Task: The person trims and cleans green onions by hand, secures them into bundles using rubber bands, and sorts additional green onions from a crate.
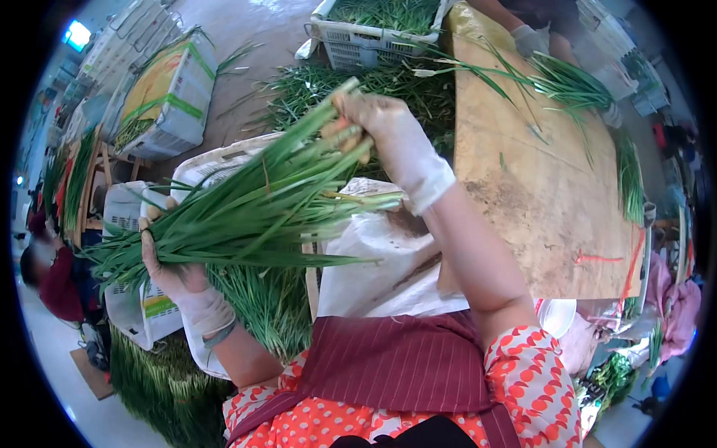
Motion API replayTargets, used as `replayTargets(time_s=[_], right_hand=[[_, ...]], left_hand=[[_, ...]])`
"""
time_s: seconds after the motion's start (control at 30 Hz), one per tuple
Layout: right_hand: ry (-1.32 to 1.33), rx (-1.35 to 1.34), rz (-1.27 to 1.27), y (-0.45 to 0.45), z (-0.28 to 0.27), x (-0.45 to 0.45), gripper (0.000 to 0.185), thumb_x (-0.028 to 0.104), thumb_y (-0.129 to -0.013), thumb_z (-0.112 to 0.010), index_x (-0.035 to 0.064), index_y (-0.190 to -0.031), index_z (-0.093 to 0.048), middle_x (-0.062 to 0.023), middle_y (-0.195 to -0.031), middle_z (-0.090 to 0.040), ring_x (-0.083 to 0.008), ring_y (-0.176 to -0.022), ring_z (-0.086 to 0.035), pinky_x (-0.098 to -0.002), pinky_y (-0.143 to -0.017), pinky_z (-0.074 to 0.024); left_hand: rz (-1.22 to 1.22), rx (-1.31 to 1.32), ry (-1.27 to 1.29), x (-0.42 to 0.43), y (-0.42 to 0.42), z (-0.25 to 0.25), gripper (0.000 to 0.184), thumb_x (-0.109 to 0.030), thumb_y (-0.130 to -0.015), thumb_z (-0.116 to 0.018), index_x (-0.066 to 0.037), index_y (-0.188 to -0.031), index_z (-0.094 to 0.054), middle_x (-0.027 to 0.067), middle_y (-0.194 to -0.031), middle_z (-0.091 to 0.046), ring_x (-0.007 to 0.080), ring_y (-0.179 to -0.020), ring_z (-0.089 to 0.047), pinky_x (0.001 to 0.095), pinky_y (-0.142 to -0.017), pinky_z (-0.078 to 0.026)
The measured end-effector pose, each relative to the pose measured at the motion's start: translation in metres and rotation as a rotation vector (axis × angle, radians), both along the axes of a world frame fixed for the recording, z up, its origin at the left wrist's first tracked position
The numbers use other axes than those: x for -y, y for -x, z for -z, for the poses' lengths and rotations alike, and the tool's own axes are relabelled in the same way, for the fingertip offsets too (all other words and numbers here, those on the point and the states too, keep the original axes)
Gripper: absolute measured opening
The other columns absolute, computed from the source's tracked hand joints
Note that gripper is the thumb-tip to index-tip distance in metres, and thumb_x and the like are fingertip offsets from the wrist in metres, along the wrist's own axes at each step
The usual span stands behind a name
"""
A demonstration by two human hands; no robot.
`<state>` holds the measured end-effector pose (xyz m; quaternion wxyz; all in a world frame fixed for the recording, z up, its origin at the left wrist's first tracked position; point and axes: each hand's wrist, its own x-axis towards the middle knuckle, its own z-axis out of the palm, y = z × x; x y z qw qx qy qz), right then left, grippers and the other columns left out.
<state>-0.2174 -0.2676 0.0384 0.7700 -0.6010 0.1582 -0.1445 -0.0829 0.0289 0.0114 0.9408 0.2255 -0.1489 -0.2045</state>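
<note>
A loose bunch of garlic chives (246,213), long flat green leaves with pale stalk ends, lies slantwise between my two gloved hands. My left hand (179,280) is closed around the leafy end, with its thumb on the near side and part of the fingers hidden behind the leaves. At the pale stalk ends, my right hand (385,131) has its bent fingers pinched on some of the stalks. Other stalks spread apart below that hand. Under the bunch are a crate of chives (258,302) and a white plastic sheet (373,261).
A wooden board (538,194) stands to the right, with a co-worker's gloved hand (529,41) and a chive bunch (571,82) at its far end. Loose leaves (418,97) cover the floor ahead, near a white crate (358,45). A wrapped box (175,97) is at left.
</note>
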Motion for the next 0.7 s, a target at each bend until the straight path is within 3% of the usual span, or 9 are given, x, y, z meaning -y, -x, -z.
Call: replayTargets(time_s=[0.13,0.17,0.27,0.33,0.47,0.53,0.6,0.67,0.7], right_hand=[[0.040,0.071,0.061,-0.021,0.002,0.021,0.044,0.044,-0.088,-0.051,0.0014,-0.089,-0.061,-0.0052,-0.072,-0.065,-0.0092,-0.062,-0.058,-0.0182,-0.049,-0.0426],[-0.005,0.077,0.012,-0.022,0.005,0.022,0.046,0.045,-0.088,-0.050,0.0010,-0.091,-0.061,-0.0060,-0.074,-0.065,-0.0105,-0.066,-0.060,-0.0198,-0.053,-0.0448],[-0.348,0.237,-0.256,-0.015,0.008,0.020,0.057,0.050,-0.088,-0.047,-0.0004,-0.115,-0.051,-0.0114,-0.096,-0.063,-0.0199,-0.087,-0.063,-0.0314,-0.081,-0.0492],[-0.351,0.256,-0.317,-0.001,0.010,0.020,0.060,0.046,-0.087,-0.051,-0.0010,-0.124,-0.042,-0.0132,-0.107,-0.060,-0.0206,-0.096,-0.060,-0.0315,-0.085,-0.0476],[-0.138,-0.020,-0.002,0.021,0.020,0.016,0.055,0.035,-0.084,-0.061,0.0004,-0.124,-0.043,-0.0122,-0.111,-0.058,-0.0189,-0.101,-0.057,-0.0293,-0.088,-0.0447],[0.325,0.127,0.341,0.025,0.029,0.018,0.049,0.036,-0.084,-0.061,-0.0005,-0.115,-0.052,-0.0101,-0.105,-0.061,-0.0166,-0.099,-0.057,-0.0271,-0.085,-0.0453],[0.470,0.142,0.439,0.028,0.023,0.020,0.038,0.038,-0.081,-0.063,0.0031,-0.098,-0.063,-0.0080,-0.097,-0.063,-0.0167,-0.097,-0.057,-0.0306,-0.089,-0.0417],[1.339,0.204,0.469,0.028,0.001,0.017,0.034,0.043,-0.075,-0.065,0.0097,-0.078,-0.070,-0.0050,-0.084,-0.064,-0.0210,-0.085,-0.059,-0.0402,-0.093,-0.0352],[1.424,0.126,0.406,0.026,0.000,0.008,0.030,0.040,-0.073,-0.067,0.0107,-0.080,-0.070,-0.0078,-0.087,-0.065,-0.0230,-0.092,-0.058,-0.0425,-0.103,-0.0214]], left_hand=[[0.074,-0.013,-0.108,-0.001,-0.003,0.007,0.028,-0.015,-0.089,-0.049,-0.005,-0.115,-0.053,0.0109,-0.114,-0.058,0.0267,-0.109,-0.052,0.0475,-0.098,-0.038],[-0.154,-0.154,-0.238,-0.004,-0.005,0.008,0.027,-0.017,-0.090,-0.048,-0.003,-0.112,-0.054,0.0110,-0.111,-0.059,0.0260,-0.104,-0.055,0.0453,-0.093,-0.043],[-0.031,-0.155,-0.256,-0.024,-0.023,0.021,0.030,-0.019,-0.089,-0.047,-0.005,-0.114,-0.055,0.0117,-0.115,-0.057,0.0286,-0.104,-0.055,0.0475,-0.094,-0.042],[-0.057,-0.186,-0.202,-0.028,-0.031,0.027,0.031,-0.020,-0.088,-0.049,-0.005,-0.115,-0.056,0.0143,-0.114,-0.058,0.0293,-0.102,-0.057,0.0474,-0.092,-0.044],[-0.121,-0.328,-0.215,-0.015,-0.031,0.027,0.030,-0.020,-0.088,-0.051,-0.005,-0.112,-0.057,0.0137,-0.114,-0.058,0.0284,-0.103,-0.056,0.0488,-0.090,-0.045],[-0.133,-0.383,-0.231,-0.011,-0.032,0.025,0.029,-0.026,-0.087,-0.051,-0.006,-0.107,-0.059,0.0119,-0.109,-0.060,0.0301,-0.100,-0.056,0.0524,-0.088,-0.044],[-0.151,-0.390,-0.247,-0.004,-0.026,0.019,0.029,-0.025,-0.087,-0.051,-0.007,-0.107,-0.059,0.0119,-0.110,-0.060,0.0300,-0.101,-0.056,0.0529,-0.088,-0.044],[-0.164,-0.391,-0.268,-0.001,-0.026,0.018,0.029,-0.025,-0.087,-0.051,-0.007,-0.108,-0.059,0.0119,-0.111,-0.059,0.0300,-0.102,-0.056,0.0533,-0.089,-0.043],[-0.162,-0.359,-0.250,-0.002,-0.028,0.022,0.029,-0.023,-0.087,-0.051,-0.005,-0.109,-0.058,0.0130,-0.113,-0.059,0.0298,-0.103,-0.055,0.0523,-0.089,-0.044]])
